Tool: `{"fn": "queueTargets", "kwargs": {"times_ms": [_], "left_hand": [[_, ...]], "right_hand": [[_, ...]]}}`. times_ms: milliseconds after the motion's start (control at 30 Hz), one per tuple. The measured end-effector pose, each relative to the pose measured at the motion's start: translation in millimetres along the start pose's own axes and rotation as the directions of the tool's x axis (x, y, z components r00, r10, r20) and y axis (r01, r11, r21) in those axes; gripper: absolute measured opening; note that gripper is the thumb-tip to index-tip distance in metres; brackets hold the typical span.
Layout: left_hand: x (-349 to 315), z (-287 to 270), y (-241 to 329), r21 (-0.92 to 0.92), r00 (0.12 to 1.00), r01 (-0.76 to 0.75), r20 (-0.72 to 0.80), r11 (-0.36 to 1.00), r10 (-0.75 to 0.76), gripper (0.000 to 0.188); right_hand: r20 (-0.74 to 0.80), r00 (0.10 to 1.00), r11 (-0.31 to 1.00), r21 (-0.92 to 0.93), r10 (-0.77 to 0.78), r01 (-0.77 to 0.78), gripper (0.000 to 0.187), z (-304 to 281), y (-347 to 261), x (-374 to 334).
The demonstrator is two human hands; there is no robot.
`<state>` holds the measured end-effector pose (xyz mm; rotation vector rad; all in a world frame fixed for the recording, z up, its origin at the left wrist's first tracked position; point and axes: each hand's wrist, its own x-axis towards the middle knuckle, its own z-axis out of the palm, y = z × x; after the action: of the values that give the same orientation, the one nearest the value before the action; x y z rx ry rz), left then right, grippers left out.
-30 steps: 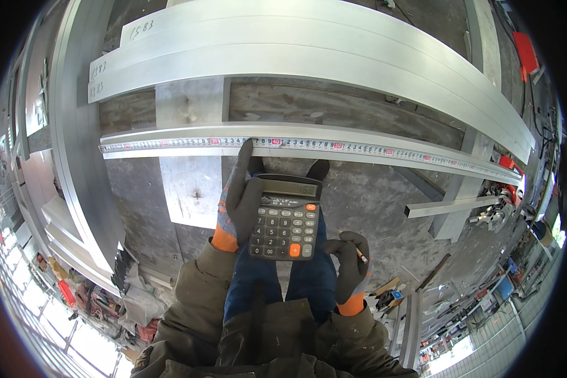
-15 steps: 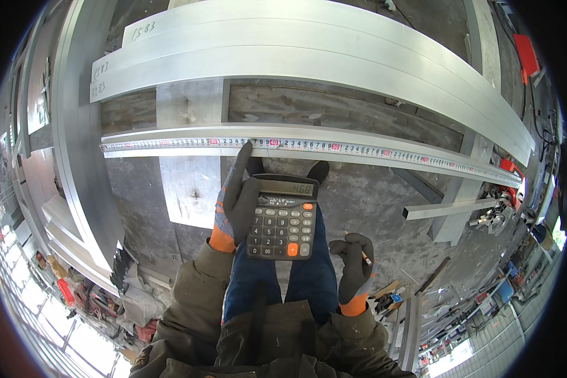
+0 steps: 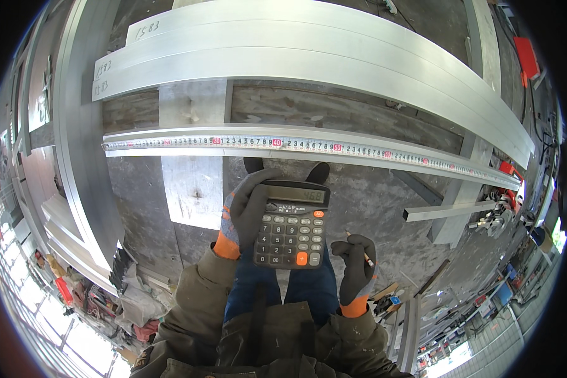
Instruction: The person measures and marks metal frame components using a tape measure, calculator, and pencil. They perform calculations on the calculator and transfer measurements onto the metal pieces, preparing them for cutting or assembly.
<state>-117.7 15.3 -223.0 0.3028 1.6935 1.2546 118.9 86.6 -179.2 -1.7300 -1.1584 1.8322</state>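
My left hand (image 3: 247, 211), in a dark grey and orange work glove, grips the left edge of a black calculator (image 3: 293, 225) held above my knees. Its display is lit and one key is orange. On the right, my gloved right hand (image 3: 357, 268) is closed round a pencil (image 3: 367, 258), whose tip sticks out above the fingers. Beyond the calculator a tape measure's blade (image 3: 309, 146) lies stretched along a slim silver metal bar (image 3: 246, 152). The red tape case (image 3: 509, 170) sits at the bar's right end.
Wide silver metal profiles (image 3: 283, 57) with handwritten marks lie across the far side. A tall metal beam (image 3: 79, 126) runs along the left. A short square tube (image 3: 447, 210) rests at the right on a support. Tools and scraps (image 3: 94, 302) crowd the lower left.
My left forefinger has left the tape blade and folded back against the calculator. The calculator has shifted slightly right and nearer to me. My right hand has hardly moved.
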Motion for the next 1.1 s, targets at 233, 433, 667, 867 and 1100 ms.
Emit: {"fn": "queueTargets", "kwargs": {"times_ms": [233,433,667,867,1100], "left_hand": [[1,0,1,-0.018,1.000,0.006,0.015,1.000,-0.006,0.033],[1,0,2,-0.023,0.999,0.031,0.016,0.999,-0.030,0.032],[-1,3,7,-0.073,0.998,0.067,0.002,0.995,-0.067,0.033],[-14,4,28,-0.012,0.997,0.079,0.000,0.997,-0.079,0.034],[-43,15,62,0.020,0.999,0.005,-0.046,1.000,-0.004,0.033]], "right_hand": [[0.004,1.000,0.998,-0.053,-0.025,0.025,0.019,-1,1,1],[0.014,1.000,1.000,-0.010,-0.010,0.010,0.020,1,1,1],[0.014,1.000,1.000,-0.031,0.007,-0.007,0.019,3,-4,0],[0.018,1.000,0.999,-0.037,-0.006,0.006,0.018,-1,-17,-4],[0.069,0.996,0.998,-0.009,-0.059,0.060,0.018,-22,-31,-10]]}}
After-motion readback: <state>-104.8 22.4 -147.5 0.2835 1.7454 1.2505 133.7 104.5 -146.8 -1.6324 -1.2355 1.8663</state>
